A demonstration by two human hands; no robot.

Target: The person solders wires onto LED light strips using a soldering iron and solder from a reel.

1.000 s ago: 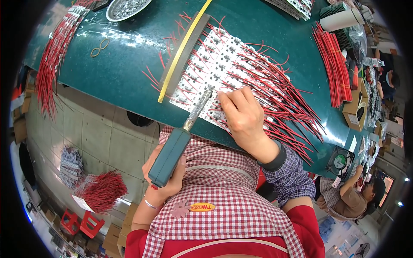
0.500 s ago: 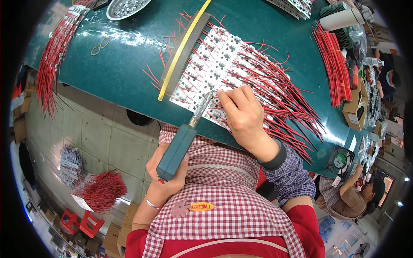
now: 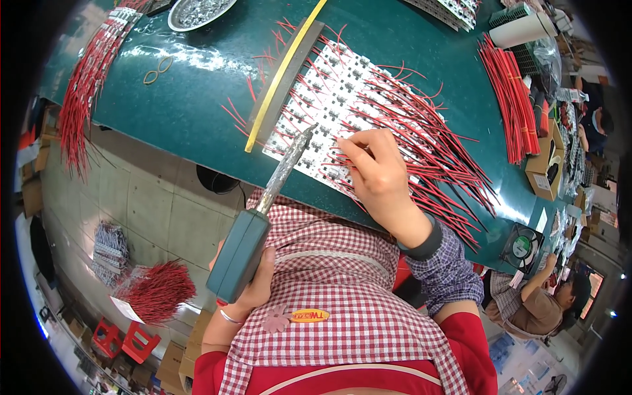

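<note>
My left hand [image 3: 262,280] is wrapped round the dark green handle of a soldering iron [image 3: 241,253]. Its long, tarnished metal tip reaches up over a panel of white circuit boards [image 3: 334,92] on the table. Red wires [image 3: 431,135] run from the boards in rows toward the right, with shorter ones along the left side. Over the panel's near part, my right hand [image 3: 382,174] pinches thumb and forefinger together on what looks like a red wire, mostly hidden by the fingers. The iron's tip is a little left of these fingertips, apart from them.
A dark bar with a yellow strip [image 3: 284,76] lies across the panel's left side. A metal bowl [image 3: 197,14], rubber bands [image 3: 158,70] and wired boards [image 3: 92,79] are further left. Red wire bundles [image 3: 508,99] and a small fan [image 3: 522,247] stand right. A co-worker [image 3: 543,303] sits beyond.
The soldering iron has drawn back down and left, away from my right fingertips. My right hand has shifted slightly right and stays pinched.
</note>
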